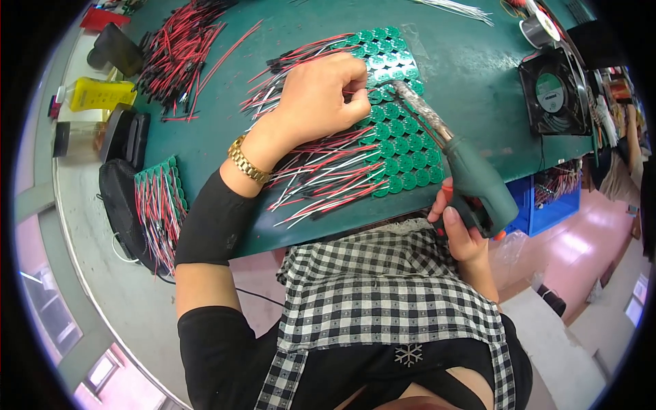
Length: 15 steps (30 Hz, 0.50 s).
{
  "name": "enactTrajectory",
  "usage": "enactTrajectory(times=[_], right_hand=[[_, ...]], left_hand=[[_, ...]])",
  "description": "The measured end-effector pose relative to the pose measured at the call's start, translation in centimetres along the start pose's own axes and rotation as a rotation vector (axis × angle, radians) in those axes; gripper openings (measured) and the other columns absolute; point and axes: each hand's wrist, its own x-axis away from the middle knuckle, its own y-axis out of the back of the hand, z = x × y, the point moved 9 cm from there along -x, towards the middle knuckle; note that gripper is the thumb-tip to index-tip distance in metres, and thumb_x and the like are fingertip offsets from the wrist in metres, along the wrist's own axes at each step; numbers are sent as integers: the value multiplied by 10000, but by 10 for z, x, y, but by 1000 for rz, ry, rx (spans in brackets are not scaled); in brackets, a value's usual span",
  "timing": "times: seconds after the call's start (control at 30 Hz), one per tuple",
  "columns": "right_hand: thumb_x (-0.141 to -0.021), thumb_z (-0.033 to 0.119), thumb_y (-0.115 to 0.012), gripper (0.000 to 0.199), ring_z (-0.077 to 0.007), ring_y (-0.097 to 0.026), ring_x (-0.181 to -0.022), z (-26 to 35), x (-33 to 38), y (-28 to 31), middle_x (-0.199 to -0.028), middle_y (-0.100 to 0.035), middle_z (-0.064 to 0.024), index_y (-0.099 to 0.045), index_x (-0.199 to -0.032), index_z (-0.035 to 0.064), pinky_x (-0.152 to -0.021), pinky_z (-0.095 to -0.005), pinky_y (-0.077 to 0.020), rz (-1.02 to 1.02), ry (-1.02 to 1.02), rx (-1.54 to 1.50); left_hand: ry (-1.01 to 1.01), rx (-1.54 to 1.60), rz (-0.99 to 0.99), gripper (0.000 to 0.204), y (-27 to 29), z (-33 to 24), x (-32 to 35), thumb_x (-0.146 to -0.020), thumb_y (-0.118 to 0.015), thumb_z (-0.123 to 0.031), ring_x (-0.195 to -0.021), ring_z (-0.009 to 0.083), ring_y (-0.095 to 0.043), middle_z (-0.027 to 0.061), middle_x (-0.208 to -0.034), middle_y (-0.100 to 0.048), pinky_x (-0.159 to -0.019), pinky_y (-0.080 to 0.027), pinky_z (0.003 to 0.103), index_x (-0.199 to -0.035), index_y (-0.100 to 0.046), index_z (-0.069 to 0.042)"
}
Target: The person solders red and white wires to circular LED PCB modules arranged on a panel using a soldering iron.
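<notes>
My right hand (pixel 459 231) is wrapped round the grip of a green pistol-shaped soldering gun (pixel 478 179). Its metal barrel points up and left, and the thin tip reaches the panel of round green circuit boards (pixel 410 160). Just left of that tip, my left hand (pixel 321 96) is closed in a pinch on a thin wire (pixel 350 91), mostly hidden by the fingers. Red, white and black wires (pixel 328 179) fan out leftward from the boards' left edge, above and below my left hand.
A big heap of red and black wires (pixel 179 51) lies at the far left. Beside it stand a yellow bottle (pixel 102 93) and black containers. Another wired board panel (pixel 162 198) rests at the left edge. A black fan (pixel 555 92) and a solder spool (pixel 540 29) are at right.
</notes>
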Motion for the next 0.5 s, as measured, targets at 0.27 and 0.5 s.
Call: enactTrajectory(times=[0.27,0.5], right_hand=[[-828,195,-576,492,-169,-542,-728,-11,16,5,-853,-554,-99,-431,-1242,-29,-671,-297,-489,17,-26,1],[-827,267,-644,588,-212,-591,-720,-17,14,8,-868,-562,-131,-397,-1263,-40,-680,-329,-507,-104,-195,-290]], left_hand=[[-11,-38,21,84,-2,-2,2,-702,-600,-82,-605,215,-561,88,-673,-526,-543,-440,325,-734,-538,-37],[-87,164,82,72,7,-8,0,-730,-643,-81,-669,195,-557,60,-791,-533,-575,-454,305,-762,-586,-52]])
